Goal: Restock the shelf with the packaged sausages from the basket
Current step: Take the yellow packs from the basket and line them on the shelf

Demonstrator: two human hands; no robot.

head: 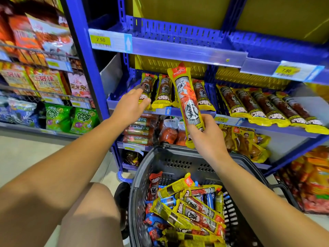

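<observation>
The sausage (189, 104) stands nearly upright in the right hand (207, 138), which pinches its lower end between thumb and curled fingers; its long axis runs up and slightly left from the hand, the red top tip reaching in front of the row (178, 93) already lying on the shelf (124, 101). That row lies just beyond and above the right hand, each pack with its long axis pointing front to back, yellow ends toward the person, so the held pack appears to need tipping forward and down until it lies parallel with them. Which gap it is meant for I cannot tell; the packs directly behind it are partly hidden. The left hand (130, 106) is the nearer one to the row: it reaches out ahead and to the left of the right hand, fingers extended and loosely spread, fingertips touching or just at the leftmost pack (147, 86), holding nothing, as if steadying or nudging it. Both forearms stretch forward from the bottom corners, the right one passing over the basket (170, 163), which sits directly below the right hand and holds many more packs (192, 207) lying crisscross. To the right of the right hand a second group (270, 107) fills the neighbouring section.
</observation>
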